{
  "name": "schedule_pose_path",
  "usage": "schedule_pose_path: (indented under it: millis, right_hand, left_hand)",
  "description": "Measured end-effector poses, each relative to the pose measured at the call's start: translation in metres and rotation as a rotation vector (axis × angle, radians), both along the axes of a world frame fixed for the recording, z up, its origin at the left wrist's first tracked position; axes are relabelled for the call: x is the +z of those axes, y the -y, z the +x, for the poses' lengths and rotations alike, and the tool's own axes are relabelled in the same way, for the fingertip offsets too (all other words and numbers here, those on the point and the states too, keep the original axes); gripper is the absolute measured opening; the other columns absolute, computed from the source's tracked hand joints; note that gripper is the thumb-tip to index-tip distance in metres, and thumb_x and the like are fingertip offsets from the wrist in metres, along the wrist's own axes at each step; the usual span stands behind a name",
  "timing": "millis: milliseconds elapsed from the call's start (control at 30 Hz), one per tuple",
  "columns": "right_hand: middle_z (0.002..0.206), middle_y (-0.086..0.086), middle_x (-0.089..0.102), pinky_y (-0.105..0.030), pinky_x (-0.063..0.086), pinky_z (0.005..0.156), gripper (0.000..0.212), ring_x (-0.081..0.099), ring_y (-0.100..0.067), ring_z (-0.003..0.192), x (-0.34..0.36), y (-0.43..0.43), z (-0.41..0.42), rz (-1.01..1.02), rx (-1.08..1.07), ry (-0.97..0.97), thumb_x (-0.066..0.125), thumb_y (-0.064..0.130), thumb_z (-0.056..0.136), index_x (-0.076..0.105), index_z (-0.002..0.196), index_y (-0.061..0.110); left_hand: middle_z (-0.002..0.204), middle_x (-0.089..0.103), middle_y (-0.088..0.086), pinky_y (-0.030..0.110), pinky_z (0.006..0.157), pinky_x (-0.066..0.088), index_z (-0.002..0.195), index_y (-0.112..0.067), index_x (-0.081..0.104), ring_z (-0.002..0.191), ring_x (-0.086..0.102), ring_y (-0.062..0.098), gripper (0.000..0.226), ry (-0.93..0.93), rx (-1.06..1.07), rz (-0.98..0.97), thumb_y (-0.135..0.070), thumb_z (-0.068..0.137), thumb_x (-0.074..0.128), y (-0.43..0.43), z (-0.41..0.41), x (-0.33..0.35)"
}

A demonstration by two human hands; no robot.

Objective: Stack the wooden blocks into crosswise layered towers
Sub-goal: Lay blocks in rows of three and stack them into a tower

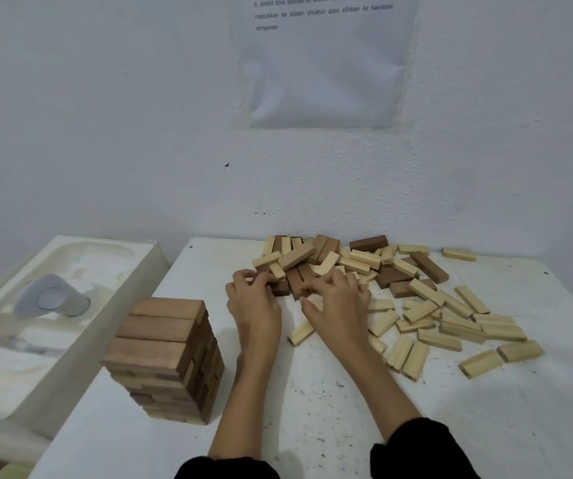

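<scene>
Fingers of the left hand (254, 302) are curled in, pinching a dark brown block (259, 269) at the near-left edge of the loose block pile (347, 261). Fingers of the right hand (338, 305) are curled too, tips down among dark and pale blocks just right of the left fingertips; can't tell if they grip anything. A pale block (300, 333) lies flat between the two wrists. More pale blocks are scattered flat right of the right fingers. The dark tower (164, 354), in crosswise layers, stands upright left of and nearer than the left hand, not touching it. All on a white table (278, 409). Black sleeves (423, 447) at both forearms.
</scene>
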State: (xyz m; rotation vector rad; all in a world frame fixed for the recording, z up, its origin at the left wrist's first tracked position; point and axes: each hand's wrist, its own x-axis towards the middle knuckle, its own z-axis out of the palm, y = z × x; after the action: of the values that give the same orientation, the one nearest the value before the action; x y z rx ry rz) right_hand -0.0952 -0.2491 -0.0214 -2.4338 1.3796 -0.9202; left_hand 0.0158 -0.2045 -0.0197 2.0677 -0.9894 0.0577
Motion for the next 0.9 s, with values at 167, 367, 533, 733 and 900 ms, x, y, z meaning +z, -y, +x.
schedule_pose_path:
  millis: [167, 367, 533, 733, 900]
  right_hand:
    - [0.087, -0.002, 0.057, -0.042, 0.037, 0.08, 0.038, 0.053, -0.024, 0.085, -0.002, 0.001, 0.024, -0.076, -0.141, -0.119, 0.08, 0.047, 0.058, 0.07, 0.087, 0.025]
    - [0.082, -0.002, 0.058, -0.044, 0.037, 0.082, 0.024, 0.054, -0.025, 0.079, -0.005, 0.008, 0.022, -0.118, -0.185, -0.056, 0.082, 0.031, 0.06, 0.072, 0.079, 0.022]
    - [0.079, -0.002, 0.061, -0.039, 0.044, 0.078, 0.023, 0.055, -0.025, 0.075, -0.005, 0.006, 0.014, -0.09, -0.152, -0.003, 0.08, 0.016, 0.058, 0.072, 0.079, 0.018]
    - [0.071, -0.003, 0.058, -0.04, 0.046, 0.069, 0.025, 0.055, -0.026, 0.069, -0.004, -0.001, 0.003, -0.164, -0.221, -0.034, 0.079, 0.011, 0.048, 0.068, 0.069, 0.014]
    - [0.078, -0.003, 0.063, -0.043, 0.041, 0.077, 0.03, 0.056, -0.026, 0.083, -0.008, -0.002, -0.005, -0.145, -0.255, -0.136, 0.08, 0.036, 0.06, 0.069, 0.08, 0.016]
  left_hand:
    - [0.126, 0.043, 0.01, 0.026, 0.091, 0.036, 0.114, -0.01, 0.063, 0.117, 0.035, 0.024, 0.025, 0.001, -0.039, 0.055, -0.006, 0.094, 0.048, 0.0, -0.003, 0.001]
    - [0.128, 0.041, 0.009, 0.026, 0.095, 0.035, 0.12, -0.014, 0.061, 0.118, 0.035, 0.024, 0.03, -0.012, -0.063, 0.121, -0.008, 0.09, 0.058, 0.001, 0.001, 0.0]
    - [0.124, 0.042, 0.007, 0.025, 0.089, 0.035, 0.113, -0.014, 0.063, 0.114, 0.037, 0.023, 0.029, -0.018, -0.061, 0.127, -0.001, 0.087, 0.059, -0.001, 0.0, 0.003]
    - [0.12, 0.037, 0.006, 0.031, 0.09, 0.041, 0.105, -0.013, 0.06, 0.108, 0.037, 0.023, 0.022, -0.051, -0.062, 0.192, -0.012, 0.084, 0.067, -0.005, 0.002, 0.01]
    - [0.118, 0.036, 0.006, 0.037, 0.088, 0.045, 0.101, -0.014, 0.058, 0.105, 0.038, 0.024, 0.022, -0.071, -0.069, 0.196, -0.016, 0.082, 0.07, -0.006, 0.0, 0.013]
